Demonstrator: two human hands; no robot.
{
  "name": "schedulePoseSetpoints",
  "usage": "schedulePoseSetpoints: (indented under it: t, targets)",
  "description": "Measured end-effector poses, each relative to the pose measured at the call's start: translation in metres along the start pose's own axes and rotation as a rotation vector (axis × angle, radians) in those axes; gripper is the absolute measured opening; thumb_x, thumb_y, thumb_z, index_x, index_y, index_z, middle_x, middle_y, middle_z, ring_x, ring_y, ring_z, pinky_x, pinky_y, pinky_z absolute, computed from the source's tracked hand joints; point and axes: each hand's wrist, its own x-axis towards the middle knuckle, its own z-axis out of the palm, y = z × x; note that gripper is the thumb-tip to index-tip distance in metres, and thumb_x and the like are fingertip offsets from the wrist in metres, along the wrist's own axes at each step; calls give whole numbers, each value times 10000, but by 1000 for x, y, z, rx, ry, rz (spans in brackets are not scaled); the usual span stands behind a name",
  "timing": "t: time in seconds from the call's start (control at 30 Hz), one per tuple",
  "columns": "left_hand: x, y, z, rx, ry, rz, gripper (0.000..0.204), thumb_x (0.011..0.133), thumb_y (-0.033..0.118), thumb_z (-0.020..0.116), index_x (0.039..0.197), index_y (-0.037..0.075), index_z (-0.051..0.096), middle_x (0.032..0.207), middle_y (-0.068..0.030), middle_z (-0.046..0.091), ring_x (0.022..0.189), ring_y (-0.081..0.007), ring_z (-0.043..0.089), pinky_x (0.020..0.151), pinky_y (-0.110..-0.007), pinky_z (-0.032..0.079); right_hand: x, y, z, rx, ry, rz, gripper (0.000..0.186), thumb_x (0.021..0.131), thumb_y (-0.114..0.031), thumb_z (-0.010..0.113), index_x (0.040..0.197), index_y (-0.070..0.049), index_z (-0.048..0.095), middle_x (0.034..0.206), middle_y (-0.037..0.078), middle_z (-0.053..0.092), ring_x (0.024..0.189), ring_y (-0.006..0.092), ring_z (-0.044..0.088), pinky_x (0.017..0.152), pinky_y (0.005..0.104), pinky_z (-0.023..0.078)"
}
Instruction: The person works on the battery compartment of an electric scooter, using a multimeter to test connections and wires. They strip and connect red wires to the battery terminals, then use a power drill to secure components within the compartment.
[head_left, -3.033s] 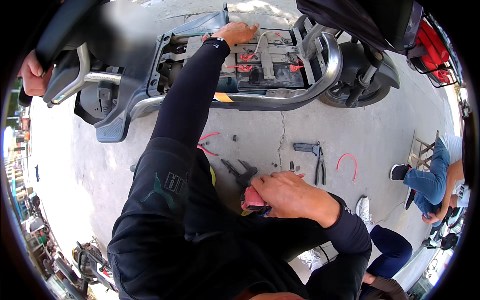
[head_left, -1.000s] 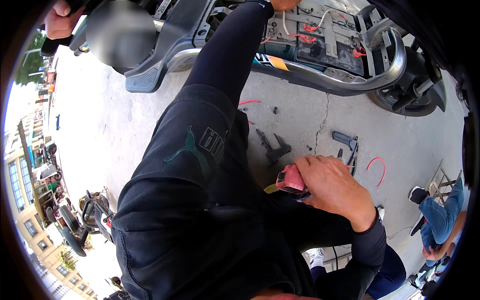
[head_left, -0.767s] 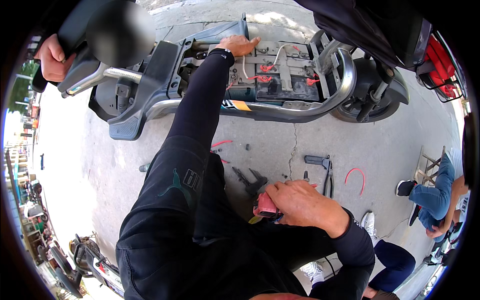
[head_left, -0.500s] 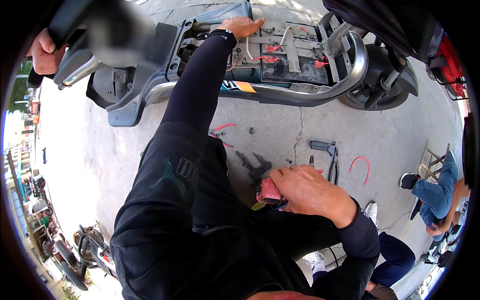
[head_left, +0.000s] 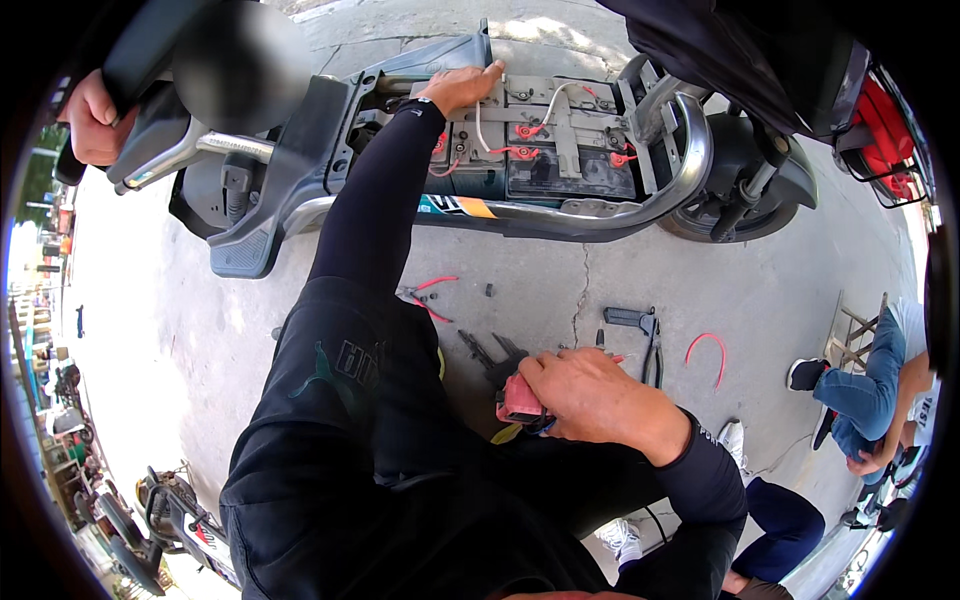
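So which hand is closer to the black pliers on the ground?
Right. The right hand sits just left of the black pliers, gripping a red tool. The left hand is far up on the scooter's batteries.

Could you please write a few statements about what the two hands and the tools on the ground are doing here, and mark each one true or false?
1. The left hand rests on the batteries in the open scooter frame. True.
2. The right hand is empty. False: it holds a red tool low in front of the body.
3. Black pliers lie on the concrete. True.
4. The curved red wire on the ground is plugged into the batteries. False: it lies loose on the concrete, apart from the scooter.
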Motion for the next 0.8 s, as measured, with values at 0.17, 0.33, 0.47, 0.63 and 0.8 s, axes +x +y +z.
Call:
schedulePoseSetpoints:
  t: [0.17,0.33,0.47,0.63,0.8]
  targets:
    - [2,14,-65,-535,-93,348,741,1043,641,251,1263,79,680,1226,-140,706,1247,-277,610,1131,-457,397,-12,3,10,90,12,59,547,666,-194,874,1060,-5,545,966,192,657,957,409,651,800,469,511]
    - [15,-59,-46,469,-97,340,438,1083,272,358,1445,54,471,1066,-260,691,1032,-403,675,856,-493,526,-5,1,3,50,2,17,548,663,-184,875,1064,-4,548,971,197,650,963,408,644,798,464,509]
    - [-13,-28,-43,419,-86,297,421,1076,246,364,1450,75,452,1097,-273,682,1035,-446,666,862,-520,526,-5,1,7,37,40,62,553,655,-179,880,1058,-2,545,964,190,646,960,400,645,797,463,508]
    - [-16,-52,-19,311,104,282,425,1082,298,350,1458,126,452,1162,-208,689,1103,-427,652,916,-512,516,-7,-8,6,21,53,8,532,660,-176,875,1044,-2,551,947,175,653,927,383,664,778,454,526]
    - [-20,-27,-34,128,-69,-12,463,1102,402,263,1448,165,460,1154,-214,693,1118,-409,641,951,-469,500,-9,-11,6,28,77,20,522,660,-165,876,1038,1,557,957,178,658,924,383,672,772,455,534]
